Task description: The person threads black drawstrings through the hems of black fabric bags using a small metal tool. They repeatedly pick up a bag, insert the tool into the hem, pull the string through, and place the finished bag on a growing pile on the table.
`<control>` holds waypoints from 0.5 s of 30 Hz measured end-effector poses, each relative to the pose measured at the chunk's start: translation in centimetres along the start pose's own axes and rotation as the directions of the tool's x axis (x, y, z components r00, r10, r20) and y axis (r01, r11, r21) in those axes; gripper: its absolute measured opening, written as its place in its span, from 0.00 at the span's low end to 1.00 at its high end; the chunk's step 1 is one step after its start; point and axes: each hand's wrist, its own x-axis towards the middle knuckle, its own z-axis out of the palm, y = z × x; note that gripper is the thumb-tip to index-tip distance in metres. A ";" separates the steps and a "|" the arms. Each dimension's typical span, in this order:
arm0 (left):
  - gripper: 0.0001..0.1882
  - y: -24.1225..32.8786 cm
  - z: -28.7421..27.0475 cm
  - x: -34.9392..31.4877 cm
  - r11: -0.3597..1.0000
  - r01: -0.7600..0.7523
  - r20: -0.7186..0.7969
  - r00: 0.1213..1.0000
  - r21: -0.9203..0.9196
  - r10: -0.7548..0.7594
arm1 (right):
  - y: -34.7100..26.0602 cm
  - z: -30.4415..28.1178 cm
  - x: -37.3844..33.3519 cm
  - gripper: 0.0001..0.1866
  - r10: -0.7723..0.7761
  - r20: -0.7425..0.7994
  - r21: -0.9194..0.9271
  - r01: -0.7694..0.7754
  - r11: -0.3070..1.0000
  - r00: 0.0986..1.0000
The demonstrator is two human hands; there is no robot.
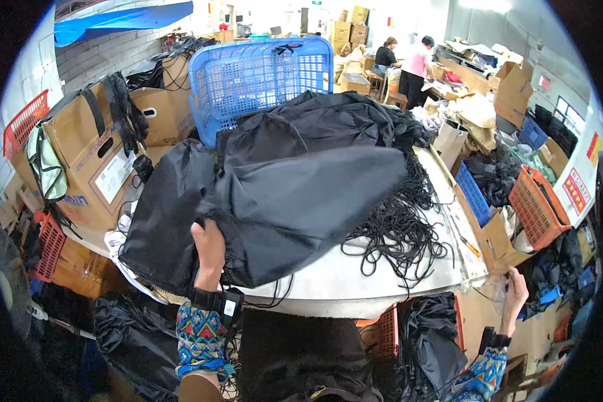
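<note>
My left hand (208,248) is closed on the gathered edge of a black fabric bag (288,208), whose body spreads out to the right above the table and is blurred at its upper edge. More black fabric (161,221) hangs to the left of that hand. Off the table's right corner, my right hand (514,295) is raised with its fingers drawn together beside a cardboard box (506,241). Something clear and thin may be at its fingertips, but I cannot make it out. A tangle of black cords (409,248) lies on the white table (315,295).
Behind the black heap (335,117) stands a blue plastic basket (261,74). Cardboard boxes (90,147) line the left side. A small orange-handled tool (471,246) lies at the table's right edge, near an orange crate (536,208). Two people (419,63) work farther back.
</note>
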 end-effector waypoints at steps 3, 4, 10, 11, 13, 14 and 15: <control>0.22 0.1 -0.8 0.0 0.998 0.006 -0.108 0.994 -0.055 -0.012 | 1.8 0.3 0.2 0.10 0.109 0.036 0.132 -0.113 0.985 0.993; 0.22 -1.0 -0.8 0.4 0.993 -0.113 -0.223 0.968 0.025 0.116 | 1.3 1.4 0.1 0.10 0.099 0.084 0.145 -0.110 0.983 0.992; 0.34 -2.1 -11.6 7.6 0.956 0.102 -0.342 0.919 -0.276 -0.197 | 19.7 -9.9 -2.6 0.19 0.246 -0.440 0.333 -0.098 0.938 0.864; 0.35 -0.3 -11.0 6.0 0.956 0.067 -0.428 0.884 -0.285 -0.189 | 19.7 -11.5 -3.3 0.21 0.555 -0.564 0.230 -0.529 0.817 0.612; 0.35 0.9 -7.1 2.7 0.876 0.227 -0.310 0.873 -0.426 -0.377 | 19.4 -12.3 -3.8 0.19 0.505 -0.398 0.042 -0.535 0.844 0.766; 0.35 0.0 -5.1 0.5 0.851 0.276 -0.096 0.931 -0.446 -0.353 | 19.0 -10.5 -4.0 0.19 0.374 -0.269 0.011 -0.385 0.923 0.888; 0.32 0.2 -2.3 -2.3 0.700 0.319 0.106 0.938 -0.639 -0.330 | 17.1 -7.7 -3.8 0.18 0.443 -0.142 -0.015 -0.450 0.893 0.885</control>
